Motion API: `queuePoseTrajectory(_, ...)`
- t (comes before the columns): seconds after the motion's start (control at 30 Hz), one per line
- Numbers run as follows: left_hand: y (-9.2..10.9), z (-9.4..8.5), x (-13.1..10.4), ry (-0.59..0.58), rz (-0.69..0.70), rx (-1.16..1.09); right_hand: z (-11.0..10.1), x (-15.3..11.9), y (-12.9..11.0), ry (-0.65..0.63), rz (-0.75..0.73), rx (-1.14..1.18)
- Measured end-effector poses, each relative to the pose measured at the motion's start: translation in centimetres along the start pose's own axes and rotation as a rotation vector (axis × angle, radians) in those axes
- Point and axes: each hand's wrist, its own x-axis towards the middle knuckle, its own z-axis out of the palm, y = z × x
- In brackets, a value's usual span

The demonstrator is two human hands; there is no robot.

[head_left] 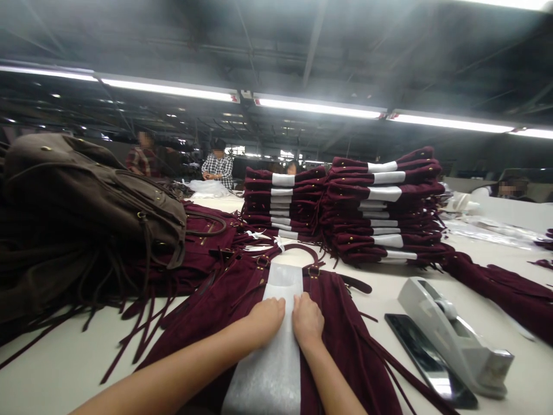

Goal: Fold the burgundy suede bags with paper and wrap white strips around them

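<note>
A maroon fabric bag (341, 323) lies flat before me on the pale table, its handle loop (309, 252) and buckled straps toward the far side. Down its middle runs a whitish, translucent wrapping strip (270, 380). My left hand (268, 318) is closed at the strip's left edge, fingers curled under and partly hidden. Just across from it, my right hand (308, 319) is closed at the right edge, thumb side toward the strip. A narrow stretch of the strip shows between the two hands.
Two stacks of folded maroon bags with white bands, a shorter stack (254, 199) and a taller stack (345, 225), stand behind. Brown bags (86, 190) are piled left. A tape dispenser (458, 340) and a phone (425, 351) lie right. Several people work farther back.
</note>
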Motion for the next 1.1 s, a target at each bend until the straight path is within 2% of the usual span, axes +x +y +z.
queuePoseTrajectory(0.17,0.8,1.8,0.1,0.028,-0.051,0.055,0.0,0.4,0.2,0.0,0.051,0.053)
queuePoseTrajectory(0.3,0.4,2.1,-0.4,0.062,-0.134,-0.045,-0.2,0.5,0.5,0.006,0.048,0.091)
queuePoseTrajectory(0.47,-1.2,0.9,0.6,0.373,-0.374,-0.535,0.0,0.7,0.7,0.025,0.033,0.114)
queuePoseTrajectory(0.53,-2.4,0.3,1.3,0.422,-0.456,-0.664,0.1,0.8,0.8,0.029,0.025,0.115)
queuePoseTrajectory(0.63,-4.2,-0.3,2.0,0.4,-0.556,-0.863,0.4,0.9,0.9,0.034,0.008,0.117)
queuePoseTrajectory(0.73,-5.2,-0.6,1.8,0.329,-0.565,-1.108,0.7,1.1,1.1,0.037,-0.003,0.123)
queuePoseTrajectory(1.0,-3.3,-1.7,-0.2,0.069,-0.414,-1.498,1.3,1.4,1.6,0.053,-0.015,0.157)
queuePoseTrajectory(1.1,-3.0,-2.0,-0.4,0.047,-0.405,-1.547,1.4,1.5,1.7,0.066,-0.02,0.168)
